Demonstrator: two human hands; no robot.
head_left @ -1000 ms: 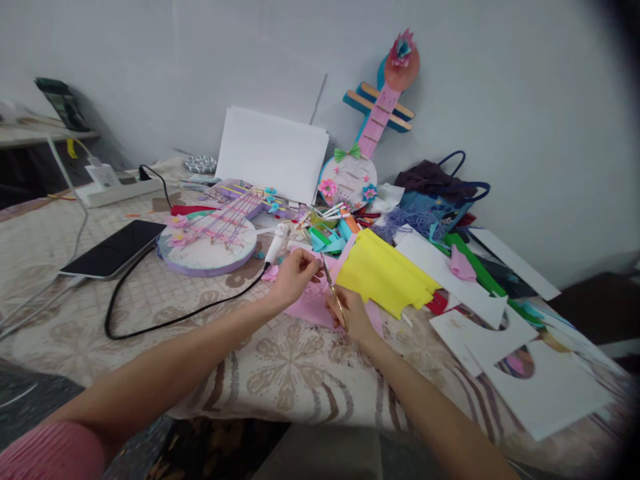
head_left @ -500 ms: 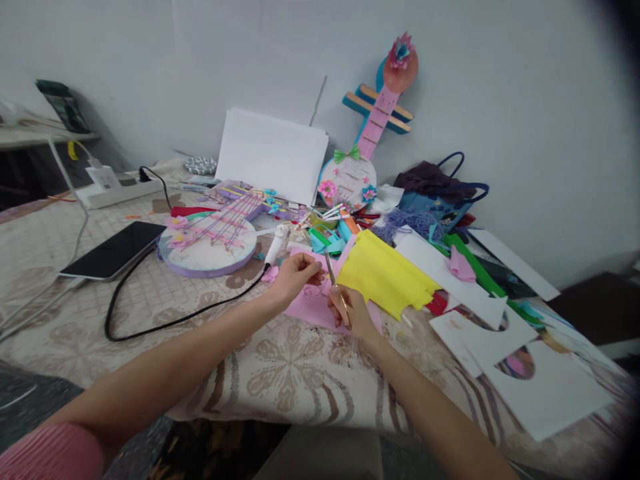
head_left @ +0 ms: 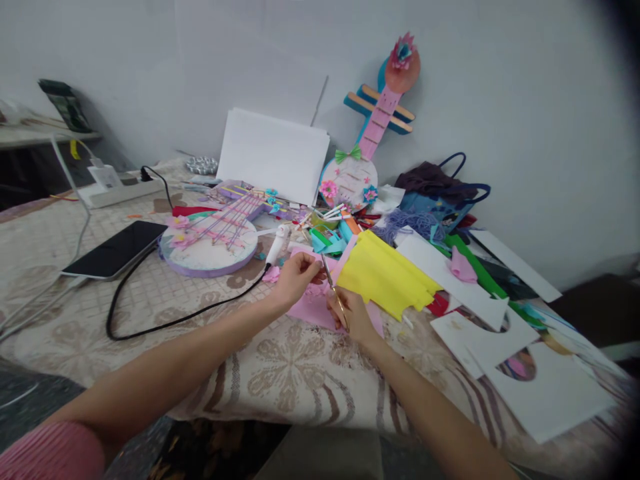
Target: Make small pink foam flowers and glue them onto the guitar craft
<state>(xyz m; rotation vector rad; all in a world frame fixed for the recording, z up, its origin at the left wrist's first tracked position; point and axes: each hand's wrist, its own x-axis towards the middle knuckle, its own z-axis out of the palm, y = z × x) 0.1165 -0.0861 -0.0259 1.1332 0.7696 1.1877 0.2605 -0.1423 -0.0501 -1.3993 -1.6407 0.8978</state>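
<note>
Right hand (head_left: pixel 353 312): gold-handled scissors (head_left: pixel 331 285) are being gripped over the pink paper (head_left: pixel 313 313), near the middle of the tabletop (head_left: pixel 290 363)'s front edge.
Scissors: their tips are being angled back toward the left hand (head_left: pixel 296 276) (half a second ago they were pointed farther away), so work is seemingly being centred there again.
Left hand: its fingertips are being pinched closed; whether anything is being held cannot be told.
Writing: no brand or label is being made out, even on the blue bag (head_left: pixel 425 207) by the back edge.

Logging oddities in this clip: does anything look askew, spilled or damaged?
The purple yarn lies in a loose tangle beside the blue bag, rather than neatly wound. Otherwise, no clear spill or damage stands out.
</note>
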